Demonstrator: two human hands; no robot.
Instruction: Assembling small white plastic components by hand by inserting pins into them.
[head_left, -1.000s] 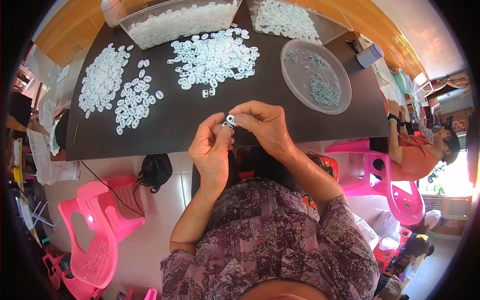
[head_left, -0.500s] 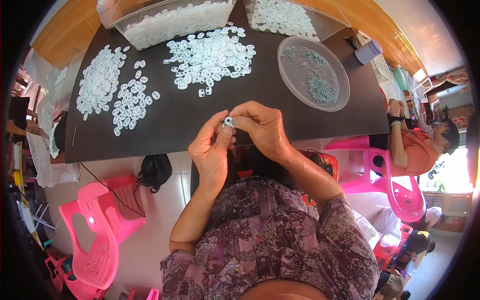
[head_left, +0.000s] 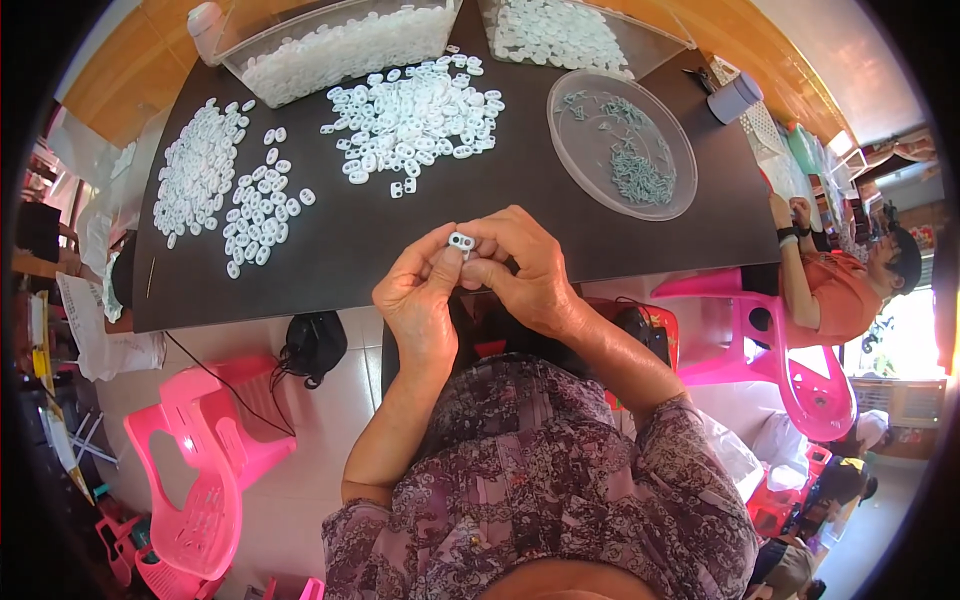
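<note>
Between the fingertips of both hands, at the front edge of the dark table (head_left: 330,270), is a small white oval plastic piece (head_left: 461,241) with two dark holes. My left hand (head_left: 420,290) pinches it from the left with thumb and fingers. My right hand (head_left: 525,265) holds its right side, thumb and fingers bent around it. Beyond my hands lies a large heap of similar white pieces (head_left: 415,115). Two more heaps of white pieces, a wide one (head_left: 198,165) and a smaller loose one (head_left: 262,215), lie to the left.
A round clear tray (head_left: 570,160) at the right holds small grey-green parts (head_left: 640,172). Two clear bins (head_left: 340,55) (head_left: 570,40) of white pieces stand at the back. A lidded cup (head_left: 735,100) stands at the far right. Pink chairs (head_left: 200,450) and a seated person (head_left: 840,290) are nearby.
The white piece has turned in my fingers, and both its holes now face up. My right thumb has shifted down and off its top. The view has shifted slightly.
</note>
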